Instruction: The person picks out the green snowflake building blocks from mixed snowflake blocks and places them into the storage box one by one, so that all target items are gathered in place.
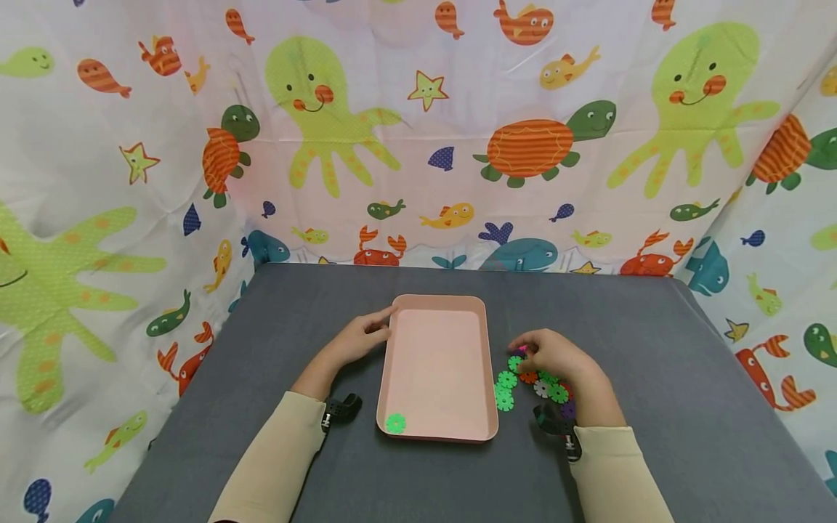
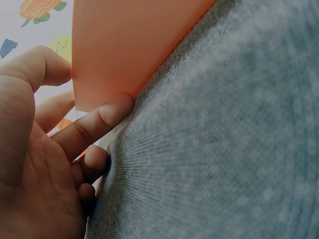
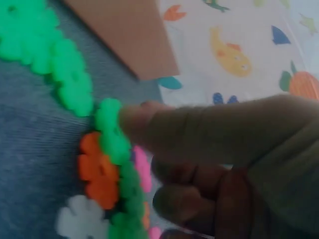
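A pink tray (image 1: 439,303) lies on the grey table with one green toothed plastic disc (image 1: 395,423) in its near left corner. My left hand (image 1: 358,338) rests against the tray's far left side; fingertips touch its outer wall (image 2: 114,55). Right of the tray is a loose pile of notched discs: green (image 1: 506,379), orange (image 1: 527,378), white (image 1: 541,388), purple and pink. Over the far end of this pile is my right hand (image 1: 552,354), fingers bent. Its thumb meets the edge of a green disc (image 3: 110,130); blur and the thumb hide whether it is pinched.
Black wrist straps (image 1: 343,409) are worn on both arms, the right one close to the pile's near end. A white curtain (image 1: 405,160) with printed sea animals stands behind the table's far edge and along both sides.
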`<state>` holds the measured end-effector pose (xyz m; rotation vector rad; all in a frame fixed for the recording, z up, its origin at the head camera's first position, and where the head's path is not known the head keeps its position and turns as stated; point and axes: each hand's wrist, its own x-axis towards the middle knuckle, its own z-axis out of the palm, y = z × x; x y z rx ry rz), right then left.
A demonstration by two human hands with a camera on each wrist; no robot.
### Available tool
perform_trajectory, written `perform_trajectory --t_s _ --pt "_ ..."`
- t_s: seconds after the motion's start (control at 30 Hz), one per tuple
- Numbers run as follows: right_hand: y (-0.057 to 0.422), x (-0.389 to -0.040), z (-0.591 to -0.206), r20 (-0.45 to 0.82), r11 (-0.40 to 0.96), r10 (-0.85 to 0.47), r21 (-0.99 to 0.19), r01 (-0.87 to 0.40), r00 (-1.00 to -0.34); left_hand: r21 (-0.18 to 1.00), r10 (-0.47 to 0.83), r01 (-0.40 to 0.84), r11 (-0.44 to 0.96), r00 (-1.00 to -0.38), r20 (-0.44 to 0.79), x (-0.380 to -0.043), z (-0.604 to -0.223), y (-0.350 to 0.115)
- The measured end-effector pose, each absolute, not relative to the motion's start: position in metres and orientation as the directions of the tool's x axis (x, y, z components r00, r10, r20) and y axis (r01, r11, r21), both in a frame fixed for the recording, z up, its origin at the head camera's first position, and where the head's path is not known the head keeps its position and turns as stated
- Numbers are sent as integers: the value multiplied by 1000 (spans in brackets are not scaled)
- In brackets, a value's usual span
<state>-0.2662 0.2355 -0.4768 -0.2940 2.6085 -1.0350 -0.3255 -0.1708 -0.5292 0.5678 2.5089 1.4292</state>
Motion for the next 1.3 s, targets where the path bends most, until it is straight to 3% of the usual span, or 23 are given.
perform_trajectory --t_s 0.2,0.5,0.8,1.03,1.3 --pt "229 -264 -479 -233 775 -262 -629 -60 -937 855 431 245 457 -902 29 -326 -529 -171" --pt "230 -258 -460 -192 734 -291 -674 -89 -937 863 430 237 447 -902 25 -325 -531 -170" --pt "205 -242 -422 -80 491 -238 -870 -49 -968 871 416 220 440 -909 19 -323 -533 -171" --pt "147 -233 -428 -73 218 -300 -976 7 -951 873 416 217 436 -909 19 -324 -531 -173" --pt "93 -229 -454 -93 241 -426 -971 -14 -900 859 427 234 455 -904 21 -325 -528 -172"
